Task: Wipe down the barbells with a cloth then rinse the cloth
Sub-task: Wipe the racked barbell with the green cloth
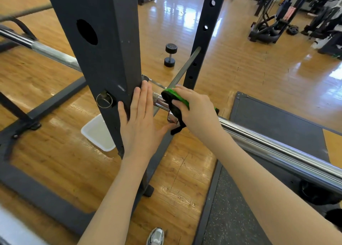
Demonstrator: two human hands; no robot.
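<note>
My right hand (196,111) grips the cloth (175,101), fingers curled over it, pressing it onto the barbell (277,150) just beside the post (103,59). My left hand (138,122) lies flat, fingers straight, against the post's edge, holding nothing

A chrome barbell (268,144) rests across a dark rack, its shiny sleeve running toward the lower right. A cloth (175,98) — bright green on top, black beneath — lies draped over the bar just beside the upright, one black end dangling.
</note>
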